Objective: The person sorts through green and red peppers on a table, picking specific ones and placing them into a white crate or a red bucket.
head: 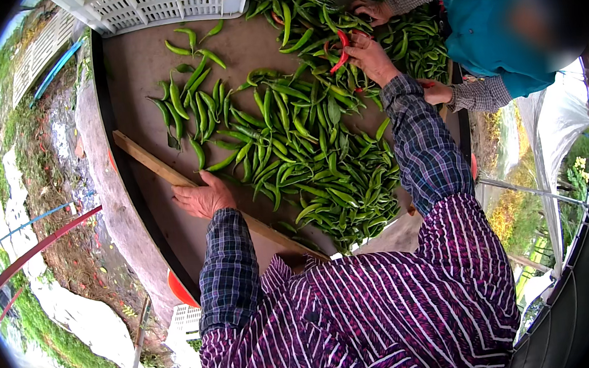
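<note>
My right hand [370, 57] reaches over the far part of the pile and holds a red chili pepper [341, 52] between thumb and fingers. Another bit of red shows just beyond my knuckles. Green chili peppers [319, 166] lie heaped below that hand, spreading more loosely towards the left. My left hand [205, 196] rests across a wooden strip [272, 230] that runs slantwise over the table [146, 76]. Its thumb lies on the pepper side of the wood and its fingers on the other; no pepper is in it.
A white plastic crate [153, 7] stands at the table's far left. Across the pile, a co-worker in a teal garment [491, 35] has one hand [374, 10] among the peppers and the other [438, 92] near my right sleeve. A dark rim [135, 192] bounds the table's left side.
</note>
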The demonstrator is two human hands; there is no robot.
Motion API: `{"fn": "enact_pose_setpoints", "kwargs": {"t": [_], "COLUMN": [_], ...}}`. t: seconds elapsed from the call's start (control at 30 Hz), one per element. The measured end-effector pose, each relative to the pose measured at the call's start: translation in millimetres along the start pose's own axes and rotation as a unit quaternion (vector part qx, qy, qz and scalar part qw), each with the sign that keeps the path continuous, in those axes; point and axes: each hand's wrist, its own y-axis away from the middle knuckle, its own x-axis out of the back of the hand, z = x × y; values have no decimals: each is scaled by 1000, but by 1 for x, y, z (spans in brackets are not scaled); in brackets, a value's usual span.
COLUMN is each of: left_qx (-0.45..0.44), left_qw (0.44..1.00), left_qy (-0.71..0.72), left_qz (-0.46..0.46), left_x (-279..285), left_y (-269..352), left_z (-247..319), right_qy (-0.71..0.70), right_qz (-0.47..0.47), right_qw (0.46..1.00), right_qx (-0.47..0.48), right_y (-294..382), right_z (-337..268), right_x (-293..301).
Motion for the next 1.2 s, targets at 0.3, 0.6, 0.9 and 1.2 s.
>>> {"fn": "enact_pose_setpoints", "kwargs": {"t": [0.3,0.6,0.9,1.2], "left_qx": [2,1,15,19], "left_qw": [1000,1000,1000,996], "left_qy": [4,11,-5,82], "left_qz": [0,-6,16,-8], "left_x": [0,-3,-3,20], "left_y": [0,2,-5,-2], "left_z": [-2,-2,-7,-3], "right_qy": [-77,-20,69,84], "right_qz": [-37,42,-4,-309], "right_qw": [996,999,998,938], "right_qx": [15,8,8,134], "right_y": [17,37,56,104], "right_z": [4,8,0,-23], "right_x": [8,-11,-75,-321]}}
